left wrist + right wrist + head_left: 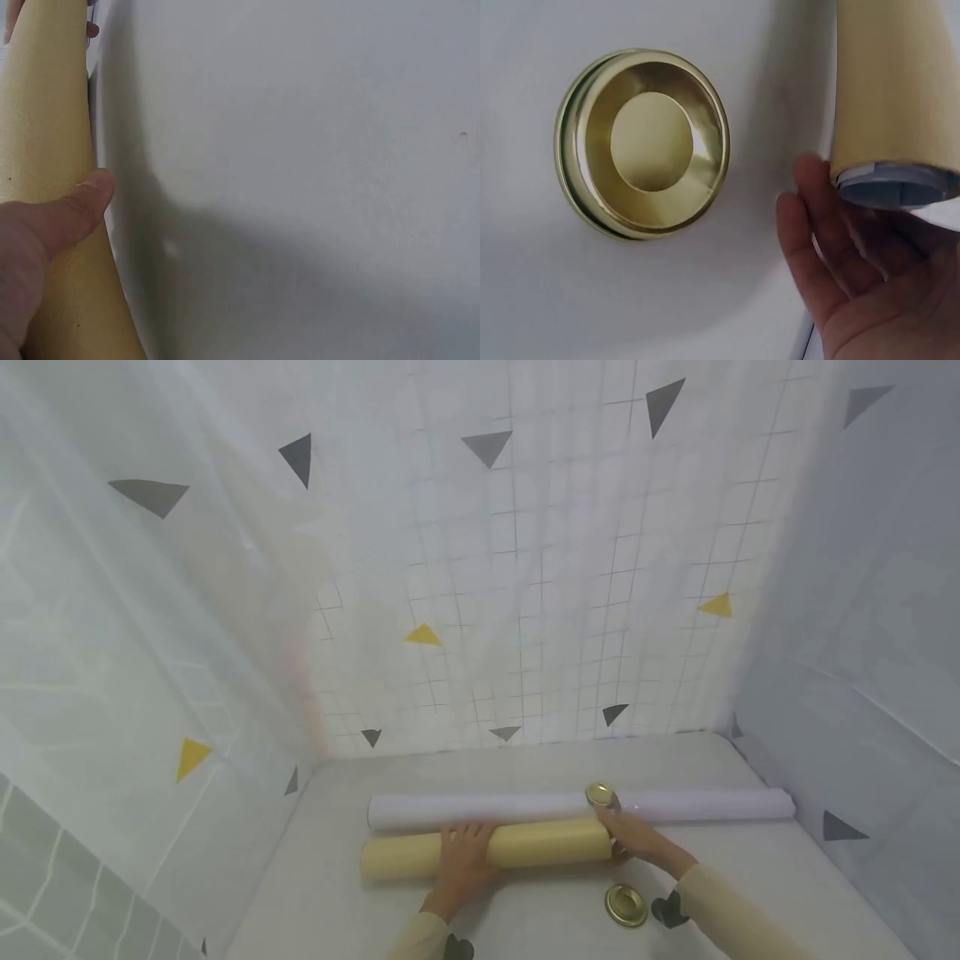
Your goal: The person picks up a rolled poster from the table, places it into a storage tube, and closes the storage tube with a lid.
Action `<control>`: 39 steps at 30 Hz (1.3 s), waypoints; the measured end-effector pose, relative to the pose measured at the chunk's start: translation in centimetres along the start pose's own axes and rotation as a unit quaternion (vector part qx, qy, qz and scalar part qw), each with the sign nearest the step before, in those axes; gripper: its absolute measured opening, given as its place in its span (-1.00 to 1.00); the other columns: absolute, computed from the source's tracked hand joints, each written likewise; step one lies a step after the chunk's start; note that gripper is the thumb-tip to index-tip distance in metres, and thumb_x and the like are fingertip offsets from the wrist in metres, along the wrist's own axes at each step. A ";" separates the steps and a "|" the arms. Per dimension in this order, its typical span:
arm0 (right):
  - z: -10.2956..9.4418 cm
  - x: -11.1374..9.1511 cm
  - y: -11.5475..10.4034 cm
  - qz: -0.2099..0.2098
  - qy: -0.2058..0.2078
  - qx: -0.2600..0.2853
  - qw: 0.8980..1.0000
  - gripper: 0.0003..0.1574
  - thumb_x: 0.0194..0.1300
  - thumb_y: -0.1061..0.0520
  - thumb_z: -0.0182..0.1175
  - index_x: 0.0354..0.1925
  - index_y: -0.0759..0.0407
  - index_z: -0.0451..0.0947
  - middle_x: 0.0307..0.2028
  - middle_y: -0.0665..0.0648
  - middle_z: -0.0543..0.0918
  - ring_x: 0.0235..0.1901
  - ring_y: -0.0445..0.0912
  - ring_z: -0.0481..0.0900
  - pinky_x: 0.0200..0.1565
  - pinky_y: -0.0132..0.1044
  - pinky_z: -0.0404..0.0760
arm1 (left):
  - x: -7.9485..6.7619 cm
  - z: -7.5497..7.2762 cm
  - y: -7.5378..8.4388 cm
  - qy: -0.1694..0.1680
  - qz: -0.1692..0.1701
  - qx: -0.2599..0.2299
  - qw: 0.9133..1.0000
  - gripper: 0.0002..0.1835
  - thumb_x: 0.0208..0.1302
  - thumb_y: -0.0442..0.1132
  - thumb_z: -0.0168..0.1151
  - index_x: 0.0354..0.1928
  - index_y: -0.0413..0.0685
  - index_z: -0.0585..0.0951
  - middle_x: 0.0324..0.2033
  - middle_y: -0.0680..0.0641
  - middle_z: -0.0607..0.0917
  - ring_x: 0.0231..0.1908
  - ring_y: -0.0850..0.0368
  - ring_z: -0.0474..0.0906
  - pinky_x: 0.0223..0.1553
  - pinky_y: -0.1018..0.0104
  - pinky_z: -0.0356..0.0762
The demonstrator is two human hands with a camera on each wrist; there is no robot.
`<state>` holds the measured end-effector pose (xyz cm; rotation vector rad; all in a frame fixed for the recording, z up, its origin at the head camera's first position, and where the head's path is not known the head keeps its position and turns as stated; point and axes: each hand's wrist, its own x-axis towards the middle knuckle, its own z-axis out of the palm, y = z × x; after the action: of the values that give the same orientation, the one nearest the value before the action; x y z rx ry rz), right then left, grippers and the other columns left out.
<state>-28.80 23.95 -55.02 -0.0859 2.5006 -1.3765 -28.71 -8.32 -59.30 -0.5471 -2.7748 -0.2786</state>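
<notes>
A tan cardboard tube [551,843] lies crosswise in front of me, with my left hand [467,853] gripping it near its middle; the thumb [82,202] wraps over its side in the left wrist view. Rolled paper [892,186] shows inside the tube's right end. Around that end is my right hand [637,839], its lower fingers [829,232] loosely bent beside the rim. Its upper fingers pinch a round gold metal lid [600,794], which overlaps the white roll in the head view. A second gold lid [652,142] lies on the table close to the right wrist.
A long white roll [705,805] lies behind the tube on the white table [337,918]. Pale sheeting with grey and yellow triangles [423,635] encloses the back and both sides.
</notes>
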 end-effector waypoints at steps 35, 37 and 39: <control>0.8 0.2 0.1 0.024 0.027 -0.003 0.999 -0.21 0.65 -0.26 -0.29 0.03 0.41 0.51 -0.23 0.26 0.68 -0.28 0.02 0.66 -0.18 0.01 0.77 | 0.0 0.5 -0.3 0.019 0.007 -0.002 1.000 -0.11 -0.32 0.13 0.71 0.19 0.16 0.57 0.01 0.08 0.72 0.05 0.08 0.58 0.18 -0.04 0.37; 0.9 0.1 0.1 0.023 0.013 0.002 1.000 -0.22 0.64 -0.26 -0.29 -0.03 0.40 0.50 -0.26 0.25 0.64 -0.26 0.04 0.65 -0.17 0.03 0.76 | -0.1 0.6 -0.2 0.012 0.004 -0.001 1.000 -0.12 -0.30 0.13 0.70 0.19 0.16 0.57 0.02 0.09 0.71 0.06 0.08 0.58 0.19 -0.04 0.37; 0.8 0.0 0.2 0.023 0.001 0.009 1.000 -0.24 0.63 -0.27 -0.27 -0.07 0.36 0.52 -0.27 0.22 0.62 -0.24 0.04 0.63 -0.13 0.05 0.75 | -0.1 0.6 -0.2 0.008 0.004 0.001 1.000 -0.13 -0.30 0.13 0.70 0.19 0.16 0.57 0.03 0.08 0.71 0.07 0.08 0.58 0.19 -0.05 0.38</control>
<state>-28.51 23.38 -55.60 -0.0230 2.4752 -1.3811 -28.84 -8.39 -59.91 -0.5520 -2.7576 -0.2771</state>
